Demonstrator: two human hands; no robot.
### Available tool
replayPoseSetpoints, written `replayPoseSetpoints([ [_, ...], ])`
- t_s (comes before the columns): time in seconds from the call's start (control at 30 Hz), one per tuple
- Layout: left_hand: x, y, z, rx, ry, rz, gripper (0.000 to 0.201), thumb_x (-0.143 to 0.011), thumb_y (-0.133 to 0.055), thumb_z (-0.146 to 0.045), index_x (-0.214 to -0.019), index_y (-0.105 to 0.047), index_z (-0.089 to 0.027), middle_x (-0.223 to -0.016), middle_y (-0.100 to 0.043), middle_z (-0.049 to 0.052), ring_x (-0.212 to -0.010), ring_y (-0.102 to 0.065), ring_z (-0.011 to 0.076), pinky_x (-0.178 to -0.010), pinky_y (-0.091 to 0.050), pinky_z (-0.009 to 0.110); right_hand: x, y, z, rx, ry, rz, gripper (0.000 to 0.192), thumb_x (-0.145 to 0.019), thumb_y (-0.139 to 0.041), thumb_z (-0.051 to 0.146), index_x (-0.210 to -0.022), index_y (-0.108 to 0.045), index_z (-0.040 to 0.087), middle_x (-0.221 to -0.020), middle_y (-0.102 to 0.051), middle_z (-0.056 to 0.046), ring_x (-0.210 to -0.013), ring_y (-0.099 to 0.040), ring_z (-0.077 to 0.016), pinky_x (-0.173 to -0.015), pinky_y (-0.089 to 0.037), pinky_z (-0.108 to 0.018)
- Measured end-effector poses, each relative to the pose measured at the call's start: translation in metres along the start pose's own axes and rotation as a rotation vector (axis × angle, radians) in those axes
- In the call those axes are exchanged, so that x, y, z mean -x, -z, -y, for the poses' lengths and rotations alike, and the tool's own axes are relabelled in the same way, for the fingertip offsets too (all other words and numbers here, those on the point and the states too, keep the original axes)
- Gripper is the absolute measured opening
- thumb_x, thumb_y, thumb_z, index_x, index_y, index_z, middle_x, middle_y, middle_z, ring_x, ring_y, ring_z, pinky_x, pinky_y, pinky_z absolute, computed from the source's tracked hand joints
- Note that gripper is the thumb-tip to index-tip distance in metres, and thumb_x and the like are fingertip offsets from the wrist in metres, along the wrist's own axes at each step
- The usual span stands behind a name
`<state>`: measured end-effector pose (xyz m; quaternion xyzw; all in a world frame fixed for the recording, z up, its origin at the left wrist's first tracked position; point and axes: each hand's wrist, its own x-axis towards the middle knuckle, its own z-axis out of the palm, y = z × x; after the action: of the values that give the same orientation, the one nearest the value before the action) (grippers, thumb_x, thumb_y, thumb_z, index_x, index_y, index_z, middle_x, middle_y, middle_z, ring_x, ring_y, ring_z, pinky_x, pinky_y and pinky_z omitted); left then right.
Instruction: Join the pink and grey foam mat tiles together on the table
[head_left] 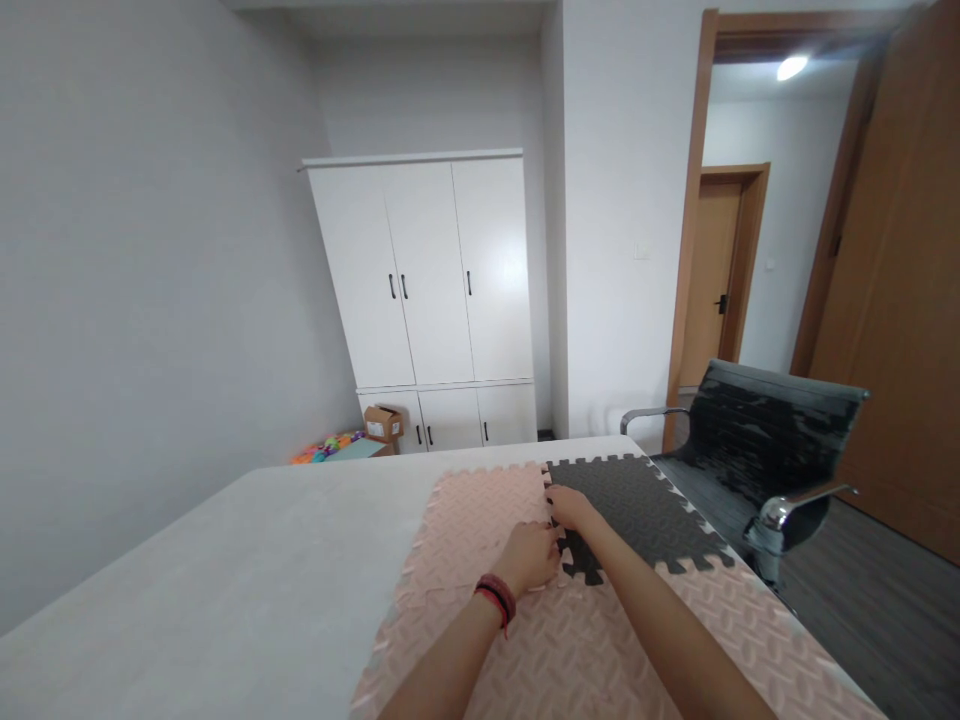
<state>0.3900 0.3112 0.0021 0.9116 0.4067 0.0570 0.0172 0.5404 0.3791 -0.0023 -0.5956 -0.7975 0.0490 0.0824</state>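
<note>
While our left hand, with a red bracelet at its wrist, and our right hand rest where the pink foam mat meets the dark foam mat, we cannot tell whether either is grasping an edge. Both mats lie on the white tabletop, the dark one to the right, and more pink matting spreads nearer us. A black chair stands alongside.
</note>
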Motion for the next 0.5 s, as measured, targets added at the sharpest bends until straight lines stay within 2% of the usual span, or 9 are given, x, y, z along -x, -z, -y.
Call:
replayPoseSetpoints([
  [0.07,-0.003,-0.001,0.004,0.003,0.003,0.006,0.029,-0.090,-0.046,-0.040,-0.097,-0.061,-0.017,-0.100,-0.066,0.006,-0.093,-0.061,0.0170,-0.087,-0.048,0.041,-0.002,-0.006,-0.001,0.011,-0.004,0.022,0.027,-0.090,-0.054,0.035,-0.109,-0.059,0.016,-0.115,-0.060,-0.007,-0.103,-0.058,-0.0200,-0.091,-0.048,-0.044],
  [0.27,-0.008,-0.001,0.011,0.012,-0.001,0.015,0.026,-0.090,-0.047,-0.038,-0.096,-0.062,-0.018,-0.097,-0.066,0.004,-0.091,-0.061,0.0162,-0.085,-0.049,0.040,-0.002,-0.010,-0.007,0.041,0.021,0.038,0.033,-0.089,-0.055,0.034,-0.119,-0.055,0.018,-0.129,-0.052,-0.008,-0.122,-0.045,-0.0257,-0.103,-0.035,-0.055],
  [0.4,-0.005,0.002,0.009,0.012,-0.004,0.001,0.024,-0.089,-0.049,-0.037,-0.091,-0.062,-0.017,-0.095,-0.066,0.004,-0.091,-0.060,0.0163,-0.084,-0.049,0.039,-0.011,-0.003,-0.006,0.066,-0.020,0.006,0.026,-0.090,-0.053,0.036,-0.107,-0.061,0.017,-0.115,-0.060,-0.007,-0.111,-0.053,-0.0222,-0.098,-0.040,-0.050],
  [0.5,-0.003,0.004,0.007,0.017,-0.014,-0.013,0.023,-0.089,-0.048,-0.035,-0.091,-0.062,-0.016,-0.094,-0.066,0.004,-0.091,-0.060,0.0162,-0.083,-0.049,0.038,-0.018,-0.001,-0.005,0.086,-0.054,-0.091,0.030,-0.092,-0.050,0.035,-0.115,-0.056,0.017,-0.118,-0.058,-0.007,-0.111,-0.053,-0.0222,-0.096,-0.041,-0.048],
])
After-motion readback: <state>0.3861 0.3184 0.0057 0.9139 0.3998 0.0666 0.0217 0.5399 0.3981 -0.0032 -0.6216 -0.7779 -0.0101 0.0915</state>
